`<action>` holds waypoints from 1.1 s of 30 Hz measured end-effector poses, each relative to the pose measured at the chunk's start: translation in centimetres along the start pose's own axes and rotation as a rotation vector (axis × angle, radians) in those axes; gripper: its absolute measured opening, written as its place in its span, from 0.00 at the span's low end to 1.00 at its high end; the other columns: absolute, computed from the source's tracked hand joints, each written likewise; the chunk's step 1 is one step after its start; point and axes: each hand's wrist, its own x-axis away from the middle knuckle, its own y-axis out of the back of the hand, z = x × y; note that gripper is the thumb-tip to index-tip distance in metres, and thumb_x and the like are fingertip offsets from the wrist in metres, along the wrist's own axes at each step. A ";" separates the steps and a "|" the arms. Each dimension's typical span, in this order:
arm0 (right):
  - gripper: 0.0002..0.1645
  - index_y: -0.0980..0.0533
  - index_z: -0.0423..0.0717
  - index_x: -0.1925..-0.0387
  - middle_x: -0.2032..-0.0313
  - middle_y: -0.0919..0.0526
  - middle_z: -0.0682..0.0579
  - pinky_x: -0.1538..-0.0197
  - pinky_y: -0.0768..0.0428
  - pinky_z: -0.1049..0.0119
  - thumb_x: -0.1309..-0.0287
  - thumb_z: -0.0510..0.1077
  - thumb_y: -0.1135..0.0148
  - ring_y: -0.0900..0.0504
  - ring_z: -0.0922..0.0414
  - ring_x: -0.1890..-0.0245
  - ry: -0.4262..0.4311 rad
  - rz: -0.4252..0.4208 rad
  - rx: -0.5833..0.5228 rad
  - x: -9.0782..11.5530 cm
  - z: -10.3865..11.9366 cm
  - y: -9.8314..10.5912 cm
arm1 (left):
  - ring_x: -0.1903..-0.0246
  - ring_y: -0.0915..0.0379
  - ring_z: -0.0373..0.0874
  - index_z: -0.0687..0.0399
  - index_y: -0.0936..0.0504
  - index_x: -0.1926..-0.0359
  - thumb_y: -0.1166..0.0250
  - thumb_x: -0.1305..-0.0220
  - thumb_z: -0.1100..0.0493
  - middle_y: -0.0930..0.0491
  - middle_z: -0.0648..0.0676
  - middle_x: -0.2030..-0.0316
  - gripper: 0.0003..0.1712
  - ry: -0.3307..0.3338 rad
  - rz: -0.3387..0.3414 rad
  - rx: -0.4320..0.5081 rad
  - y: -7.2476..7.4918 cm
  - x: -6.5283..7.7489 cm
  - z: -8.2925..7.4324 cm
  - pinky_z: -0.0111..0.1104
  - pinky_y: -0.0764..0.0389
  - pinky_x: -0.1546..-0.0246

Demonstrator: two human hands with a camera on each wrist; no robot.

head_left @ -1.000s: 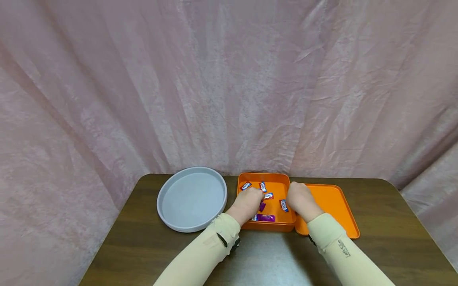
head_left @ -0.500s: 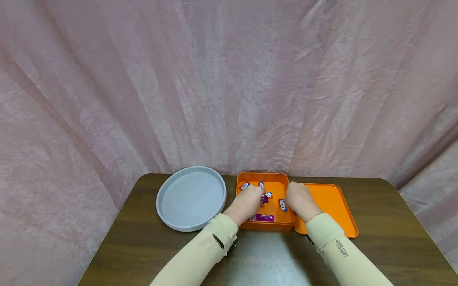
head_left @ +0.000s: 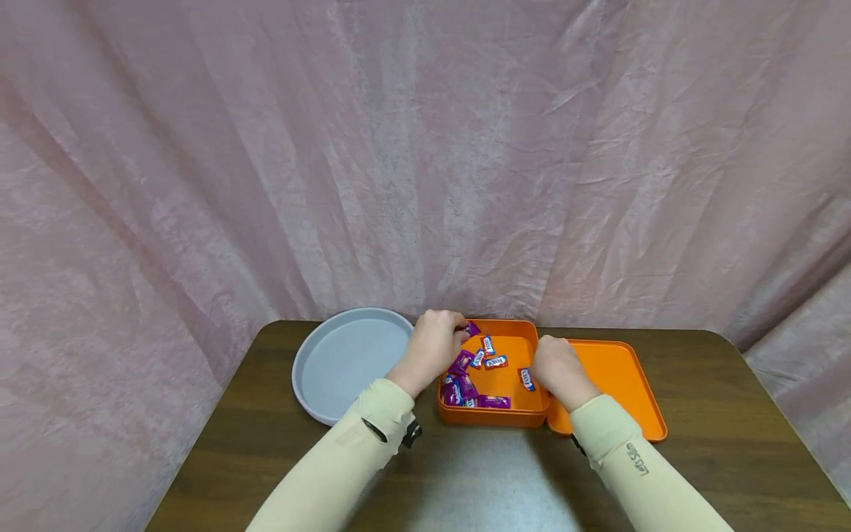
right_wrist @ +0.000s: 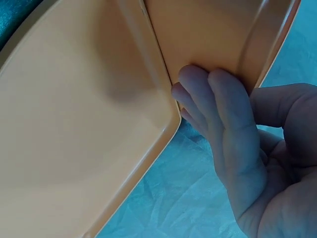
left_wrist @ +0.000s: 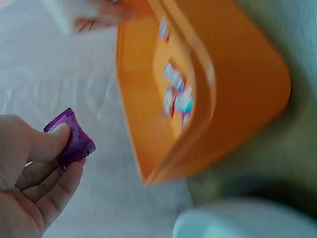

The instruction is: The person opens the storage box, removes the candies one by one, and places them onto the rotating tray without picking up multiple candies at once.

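My left hand is raised over the left rim of the orange box. Between thumb and fingertips it pinches a purple-wrapped candy, plainly seen in the left wrist view. Inside the box, purple candies lie along the left side, and small red, white and blue candies are scattered towards the middle. My right hand grips the box's right wall; in the right wrist view its fingers lie along the outside and the thumb bends over the rim.
A round grey tray stands left of the box, partly hidden by the left arm. Against the box's right side lies an orange lid. Everything rests on a dark wooden table, with a pink curtain behind it.
The left hand has risen from inside the box and moved left and back, carrying the purple candy. Candies it covered now show. The right hand stays at the box's wall.
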 end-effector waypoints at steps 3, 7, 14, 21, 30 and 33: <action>0.11 0.26 0.30 0.64 0.77 0.23 0.43 0.84 0.26 0.67 0.46 0.37 0.42 0.25 0.53 0.84 0.003 0.001 0.011 -0.2 -0.1 0.0 | 0.66 0.19 0.41 0.51 0.13 0.64 0.33 0.43 0.57 0.14 0.49 0.66 0.07 0.032 -0.073 0.049 1.4 -0.5 1.8 0.33 0.19 0.63; 0.09 0.25 0.30 0.67 0.78 0.22 0.42 0.85 0.25 0.67 0.44 0.35 0.45 0.24 0.54 0.87 0.005 0.021 0.004 -0.2 0.1 0.2 | 0.69 0.19 0.40 0.51 0.13 0.66 0.32 0.45 0.58 0.14 0.49 0.69 0.05 0.079 -0.156 0.113 3.2 -1.3 4.7 0.32 0.19 0.67; 0.08 0.24 0.30 0.67 0.80 0.23 0.42 0.86 0.25 0.66 0.45 0.32 0.47 0.24 0.54 0.89 -0.023 0.056 -0.045 -0.2 0.1 0.4 | 0.72 0.19 0.40 0.54 0.13 0.68 0.29 0.49 0.60 0.14 0.50 0.72 0.06 0.283 -0.195 0.174 4.3 -0.7 9.5 0.33 0.21 0.71; 0.08 0.23 0.32 0.70 0.78 0.21 0.43 0.87 0.26 0.67 0.46 0.34 0.47 0.24 0.53 0.88 -0.013 0.014 -0.056 -0.4 0.1 0.1 | 0.73 0.20 0.47 0.56 0.14 0.74 0.28 0.54 0.61 0.15 0.53 0.76 0.04 0.439 -0.183 0.096 2.9 1.4 13.2 0.38 0.21 0.71; 0.09 0.24 0.32 0.67 0.75 0.22 0.43 0.84 0.26 0.66 0.47 0.37 0.43 0.25 0.52 0.82 -0.018 -0.029 -0.040 -0.3 0.2 -0.5 | 0.78 0.26 0.46 0.55 0.17 0.83 0.31 0.56 0.63 0.19 0.52 0.81 0.05 0.525 -0.010 0.036 1.8 3.2 14.1 0.35 0.26 0.76; 0.08 0.24 0.33 0.68 0.76 0.23 0.44 0.83 0.27 0.67 0.47 0.37 0.42 0.26 0.52 0.81 -0.021 -0.034 -0.057 -0.2 0.1 -0.6 | 0.80 0.29 0.45 0.54 0.19 0.86 0.32 0.57 0.63 0.21 0.50 0.84 0.06 0.573 0.030 0.039 1.5 3.6 14.2 0.33 0.29 0.80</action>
